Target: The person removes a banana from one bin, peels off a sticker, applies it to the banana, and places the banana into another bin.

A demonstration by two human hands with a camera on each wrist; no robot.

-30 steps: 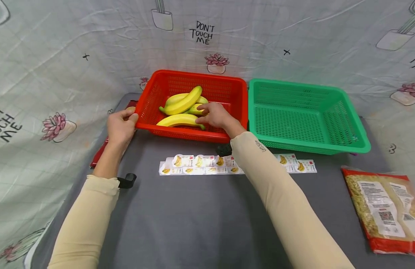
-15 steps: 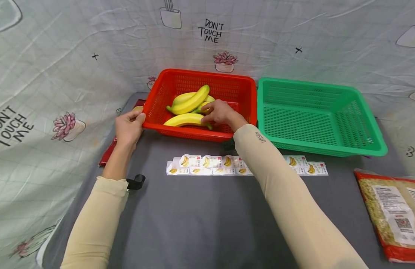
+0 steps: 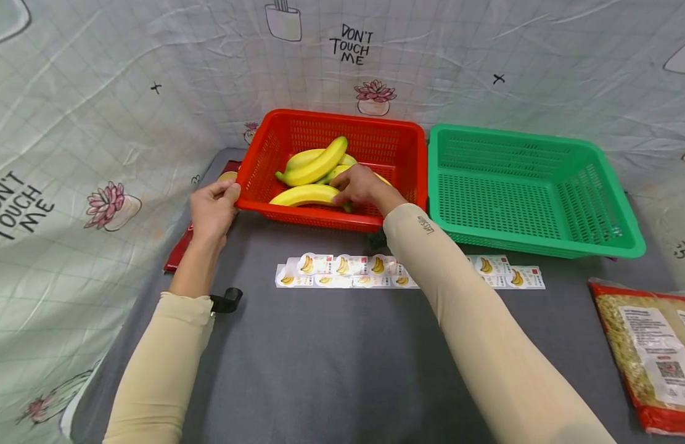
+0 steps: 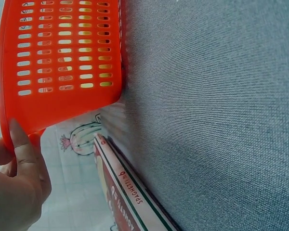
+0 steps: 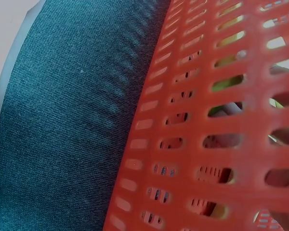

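Note:
In the head view, my left hand (image 3: 213, 213) pinches the left front corner of the red basket (image 3: 342, 221). The left wrist view shows the fingers (image 4: 25, 156) curled over its rim. Several yellow bananas with greenish ends lie in this basket, one on top (image 3: 314, 168). My right hand (image 3: 361, 187) reaches inside, fingers curled on a banana (image 3: 382, 179) partly hidden beneath it. Its thumb side is at the stem end of the front banana (image 3: 306, 195). Through the basket's slots in the right wrist view, the grasp is mostly hidden.
A green basket (image 3: 542, 246) stands right beside the red one. Banana-printed stickers (image 3: 350, 265) lie in a row in front. A red spaghetti package (image 3: 178, 250) is at the left, a bag of grain-like food (image 3: 647, 357) at the right. A printed curtain hangs behind.
The view has shifted, so the scene sits further right in the frame. My right hand has settled lower among the bananas, and yellow now shows to its right. The left hand keeps its hold.

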